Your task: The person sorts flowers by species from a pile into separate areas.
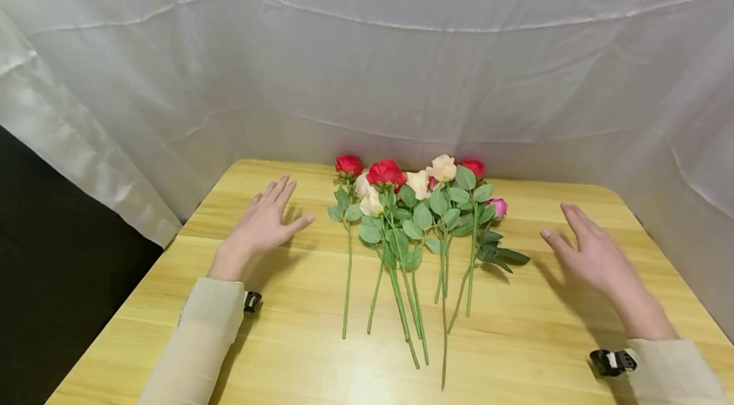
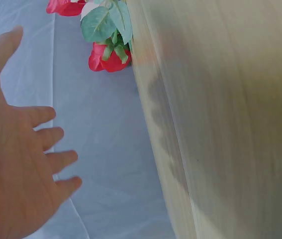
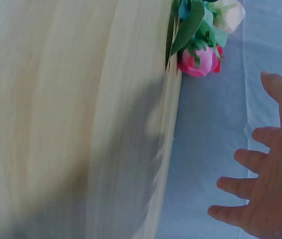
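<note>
Two arms (image 1: 197, 335) flank the roses (image 1: 423, 216), each grip (image 1: 260, 223) (image 1: 596, 256) outstretched.

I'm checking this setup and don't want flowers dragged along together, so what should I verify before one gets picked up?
1. Left hand free: ok, fingers extended, holding nothing.
2. Right hand free: ok, also extended and holding nothing.
3. Flowers lying on the table: ok, blooms toward the far edge.
4. Stems separated: not ok, several cross or bunch near the middle.
5. One easy starter: ok, the red flower nearest the left hand has its lower stem apart from the others.
6. Exact flower count: cannot tell, since they overlap.
</note>
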{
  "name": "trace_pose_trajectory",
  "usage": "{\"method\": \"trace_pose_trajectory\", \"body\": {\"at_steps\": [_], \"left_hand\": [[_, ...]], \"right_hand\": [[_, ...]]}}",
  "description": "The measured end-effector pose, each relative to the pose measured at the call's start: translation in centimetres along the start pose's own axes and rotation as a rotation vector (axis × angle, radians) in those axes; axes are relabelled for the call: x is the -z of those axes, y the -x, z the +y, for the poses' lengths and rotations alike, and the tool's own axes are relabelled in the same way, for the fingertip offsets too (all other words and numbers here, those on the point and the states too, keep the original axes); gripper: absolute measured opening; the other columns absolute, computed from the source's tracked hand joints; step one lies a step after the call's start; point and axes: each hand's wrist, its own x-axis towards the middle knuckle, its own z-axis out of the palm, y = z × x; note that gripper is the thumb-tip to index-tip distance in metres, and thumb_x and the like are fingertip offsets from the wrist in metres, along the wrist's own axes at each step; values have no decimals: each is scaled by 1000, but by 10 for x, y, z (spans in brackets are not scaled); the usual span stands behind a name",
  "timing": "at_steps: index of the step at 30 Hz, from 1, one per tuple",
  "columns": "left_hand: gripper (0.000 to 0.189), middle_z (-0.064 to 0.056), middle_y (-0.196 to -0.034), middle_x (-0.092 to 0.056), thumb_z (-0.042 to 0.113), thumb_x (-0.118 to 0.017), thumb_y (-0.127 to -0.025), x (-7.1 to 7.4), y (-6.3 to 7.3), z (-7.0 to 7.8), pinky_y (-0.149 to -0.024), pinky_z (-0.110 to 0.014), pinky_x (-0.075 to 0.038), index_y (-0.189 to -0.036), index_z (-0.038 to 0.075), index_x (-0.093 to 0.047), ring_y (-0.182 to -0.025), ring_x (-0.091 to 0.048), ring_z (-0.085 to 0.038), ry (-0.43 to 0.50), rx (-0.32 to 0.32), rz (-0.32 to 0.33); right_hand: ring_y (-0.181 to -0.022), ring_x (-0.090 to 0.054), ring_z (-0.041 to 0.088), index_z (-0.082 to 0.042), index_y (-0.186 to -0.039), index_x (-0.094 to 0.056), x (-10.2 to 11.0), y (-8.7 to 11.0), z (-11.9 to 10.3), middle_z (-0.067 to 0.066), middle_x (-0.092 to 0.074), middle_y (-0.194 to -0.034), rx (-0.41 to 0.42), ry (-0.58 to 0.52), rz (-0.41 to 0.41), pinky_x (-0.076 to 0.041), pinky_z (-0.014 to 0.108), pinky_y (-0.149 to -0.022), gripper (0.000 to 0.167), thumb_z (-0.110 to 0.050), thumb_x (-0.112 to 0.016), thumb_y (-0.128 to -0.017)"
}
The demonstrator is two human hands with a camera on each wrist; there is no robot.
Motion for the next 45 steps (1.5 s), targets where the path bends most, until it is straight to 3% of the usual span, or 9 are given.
{"method": "trace_pose_trajectory", "body": {"at_steps": [4,7,11,15,24,30,35,39,45], "left_hand": [[98,-6,-175,1,70,-50,-100,-1,-3,4,-128,-61,-13,-168,10,-12,-159,-9,-37,64,-19,15],[97,-4,-175,1,68,-52,-100,-3,-7,15,-128,-59,-15,-168,12,-13,-159,-9,-35,139,-35,4],[98,-6,-174,2,68,-51,-100,-10,-11,36,-129,-54,-13,-168,9,-12,-159,-9,-35,197,-77,-56],[99,-9,-174,2,67,-52,-100,-22,-14,55,-129,-51,-12,-167,5,-12,-159,-9,-36,191,-115,-109],[105,-21,-172,-6,70,-53,-98,-41,-19,81,-129,-53,-14,-165,-1,-15,-158,-12,-41,150,-153,-185],[109,-21,-172,-7,73,-55,-95,-47,-20,94,-129,-51,-15,-166,1,-12,-158,-13,-41,142,-119,-268],[111,-16,-173,1,74,-54,-95,-52,-20,110,-128,-52,-14,-167,6,-4,-159,-8,-38,170,-130,-337],[111,-15,-173,8,75,-54,-94,-55,-20,124,-126,-61,-17,-168,12,0,-157,-4,-43,165,-129,-368],[108,-17,-171,16,75,-56,-93,-62,-21,144,-107,-83,-28,-168,24,4,-151,1,-59,147,-110,-371]], "right_hand": [[-148,-13,61,-8,-167,-2,-1,-4,-10,27,-2,-170,10,-84,9,-16,81,-113,85,-52,-46,-109],[-143,-25,63,-5,-167,-4,-4,-9,-21,34,-11,-167,26,-126,2,-23,81,-112,86,-49,-49,-109],[-132,-41,63,2,-165,-7,-15,-16,-35,40,-21,-161,61,-161,-54,-33,80,-107,88,-46,-54,-108],[-131,-46,61,4,-164,-12,-31,-20,-48,39,-25,-160,93,-169,-115,-36,77,-108,90,-48,-56,-106],[-143,-30,61,10,-159,-27,-55,-28,-71,40,-29,-158,203,-140,-153,-24,73,-118,83,-39,-66,-103],[-143,-29,62,9,-156,-33,-62,-29,-86,39,-27,-159,245,-109,-204,-25,75,-117,80,-38,-67,-102],[-142,-29,63,8,-155,-38,-65,-29,-94,39,-26,-160,249,-101,-223,-27,77,-115,78,-41,-67,-101],[-143,-28,63,6,-154,-41,-68,-30,-100,38,-25,-161,240,-116,-244,-26,77,-115,75,-41,-66,-102],[-143,-29,62,6,-154,-41,-74,-34,-112,39,-24,-161,221,-155,-244,-26,75,-116,75,-42,-65,-102]]}}
